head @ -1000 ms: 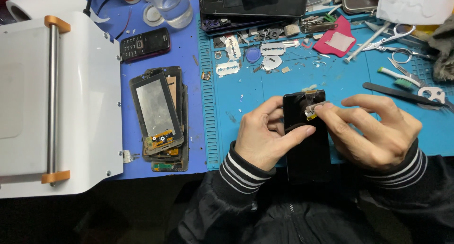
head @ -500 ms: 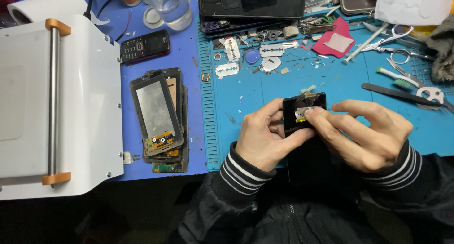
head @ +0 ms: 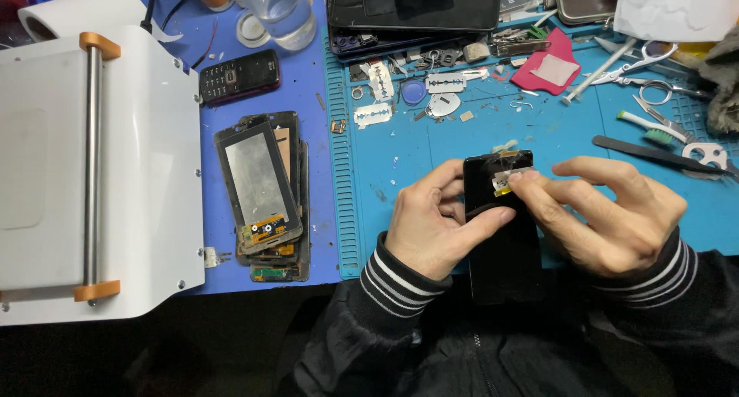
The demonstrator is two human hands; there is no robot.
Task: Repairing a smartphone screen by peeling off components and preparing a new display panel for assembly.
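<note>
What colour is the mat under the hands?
Teal-blue mat, seen in the head view.

The black phone panel [head: 500, 243] I am holding is a flat, glossy rectangle, long axis running away from me, its near end over my lap and its far end above the teal work mat [head: 416, 158]. It rests gripped along its left edge. At its far end sits a small razor blade [head: 514, 175], laid flat against the dark surface, beside a short yellow flex tab [head: 501, 187].
</note>
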